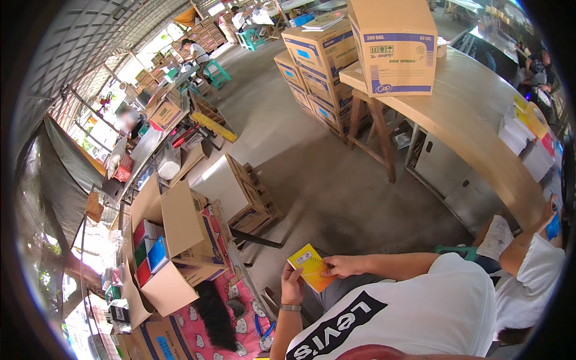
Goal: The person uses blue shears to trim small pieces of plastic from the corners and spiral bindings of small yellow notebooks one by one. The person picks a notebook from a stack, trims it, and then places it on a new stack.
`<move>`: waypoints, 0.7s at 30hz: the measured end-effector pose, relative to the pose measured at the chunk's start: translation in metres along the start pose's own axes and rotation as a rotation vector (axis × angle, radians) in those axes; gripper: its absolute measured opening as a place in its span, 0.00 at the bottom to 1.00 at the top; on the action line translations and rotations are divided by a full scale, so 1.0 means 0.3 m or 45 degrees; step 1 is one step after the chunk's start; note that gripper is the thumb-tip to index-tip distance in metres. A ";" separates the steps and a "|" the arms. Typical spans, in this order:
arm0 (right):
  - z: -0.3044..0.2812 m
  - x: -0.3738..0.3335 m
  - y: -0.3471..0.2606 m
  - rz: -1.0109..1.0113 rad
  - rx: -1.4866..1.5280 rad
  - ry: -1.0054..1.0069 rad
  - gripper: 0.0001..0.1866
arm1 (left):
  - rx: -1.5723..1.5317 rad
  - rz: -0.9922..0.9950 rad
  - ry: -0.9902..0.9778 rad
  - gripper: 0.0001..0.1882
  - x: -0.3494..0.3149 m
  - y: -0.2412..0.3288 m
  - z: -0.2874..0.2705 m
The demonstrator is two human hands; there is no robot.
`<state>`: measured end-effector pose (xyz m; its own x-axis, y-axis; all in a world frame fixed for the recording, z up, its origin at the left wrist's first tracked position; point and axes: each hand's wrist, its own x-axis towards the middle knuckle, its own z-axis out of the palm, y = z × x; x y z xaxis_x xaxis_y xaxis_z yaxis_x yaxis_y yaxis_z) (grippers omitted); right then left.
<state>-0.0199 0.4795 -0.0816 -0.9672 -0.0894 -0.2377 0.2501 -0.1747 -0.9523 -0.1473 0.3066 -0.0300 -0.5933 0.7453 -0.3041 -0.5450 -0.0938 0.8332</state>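
A small yellow spiral notebook (pixel 312 271) is held up in front of my lap, its cover tilted toward me. My left hand (pixel 293 284), with a watch-like band at the wrist, grips the notebook's left edge. On the other side, my right hand (pixel 347 266) pinches the edge by the spiral. To the left stands an open cardboard box (pixel 186 222) with its flaps spread. Stacked inside are red, green and blue notebooks (pixel 157 254). Between the box and me, a black bristly brush (pixel 215 315) and blue-handled pliers (pixel 264 327) lie on a pink patterned cloth (pixel 186 318).
Ahead is a closed carton (pixel 234 195). A long wooden table (pixel 462 90) curves along the right, carrying a tall carton (pixel 393 51), with more cartons (pixel 321 66) stacked beside it. A co-worker's arm and white sleeve (pixel 531 261) are close on my right. Other people sit farther back.
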 end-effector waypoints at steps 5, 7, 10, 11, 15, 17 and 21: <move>0.073 -0.062 -0.216 0.252 0.585 -0.258 0.21 | -0.257 0.044 -0.205 0.41 -0.034 0.108 0.101; 0.099 -0.051 -0.178 0.216 0.597 -0.308 0.21 | -0.353 0.049 -0.285 0.44 -0.043 0.092 0.077; 0.149 -0.022 -0.140 0.292 0.650 -0.413 0.21 | -0.484 0.051 -0.346 0.39 -0.080 0.066 0.015; 0.171 -0.025 -0.135 0.299 0.658 -0.403 0.21 | -0.481 0.050 -0.343 0.37 -0.094 0.052 -0.022; 0.241 -0.022 -0.147 0.313 0.596 -0.312 0.22 | -0.542 0.086 -0.231 0.31 -0.123 0.032 -0.054; 0.261 -0.002 -0.159 0.282 0.499 -0.276 0.24 | -0.586 0.103 -0.203 0.29 -0.131 0.026 -0.095; 0.301 0.013 -0.164 -0.067 0.153 0.015 0.29 | -0.580 0.231 0.027 0.33 -0.133 0.022 -0.186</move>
<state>-0.0321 0.3992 -0.0185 -0.9794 -0.0655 -0.1911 0.2019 -0.2952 -0.9339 -0.1603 0.2393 -0.0382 -0.7120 0.6772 -0.1857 -0.6326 -0.5037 0.5883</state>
